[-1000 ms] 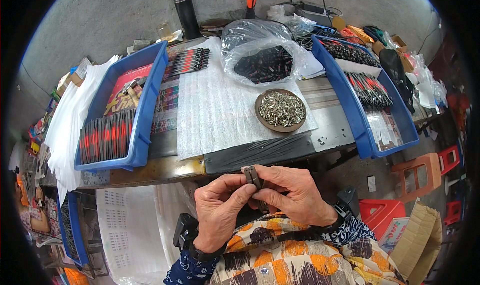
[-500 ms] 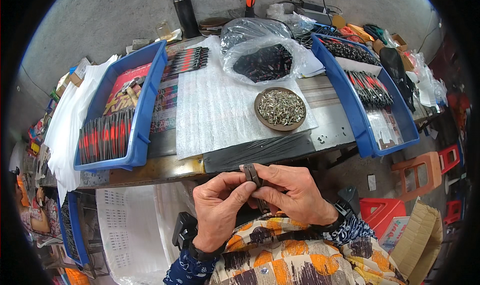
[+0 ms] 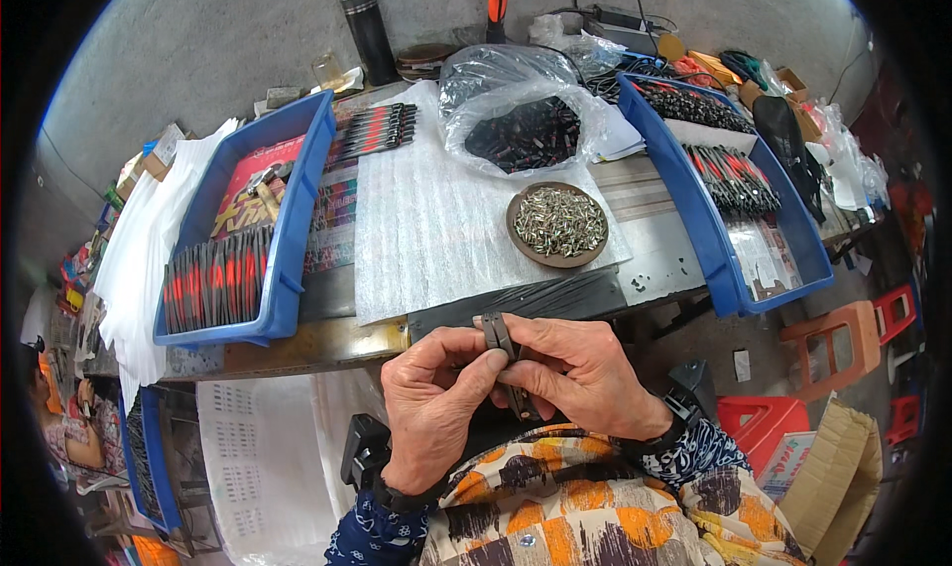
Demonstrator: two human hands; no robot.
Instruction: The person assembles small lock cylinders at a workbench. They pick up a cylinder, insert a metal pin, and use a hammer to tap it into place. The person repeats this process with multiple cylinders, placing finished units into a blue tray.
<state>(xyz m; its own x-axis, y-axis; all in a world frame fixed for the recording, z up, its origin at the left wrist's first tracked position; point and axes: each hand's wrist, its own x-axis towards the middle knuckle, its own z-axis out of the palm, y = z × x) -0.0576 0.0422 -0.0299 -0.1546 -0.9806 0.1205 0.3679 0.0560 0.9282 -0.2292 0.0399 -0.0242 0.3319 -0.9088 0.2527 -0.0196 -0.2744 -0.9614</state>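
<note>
Between my two hands, just off the table's near edge, is a dark, slim, handle-like piece (image 3: 499, 338). My left hand (image 3: 431, 397) pinches it between thumb and forefinger from the left. Thumb and fingers of my right hand (image 3: 585, 373) close on the same piece from the other side. It stands tilted, its upper end showing above my fingertips and its lower end below them. My fingers cover its middle. Beyond my hands, a round brown dish (image 3: 555, 262) holds many small shiny metal parts (image 3: 560, 219).
White foam sheeting (image 3: 407, 234) covers the table's middle. Blue trays with black-and-red pieces stand left (image 3: 288, 303) and right (image 3: 722, 283). An open plastic bag (image 3: 451, 134) of dark pieces sits behind the dish. A white basket (image 3: 233, 447) lies below left, red stools (image 3: 759, 422) right.
My hands keep hold of the dark piece, with only a slight shift of the fingers. The whole view has tilted a little, so the table appears slightly lower.
</note>
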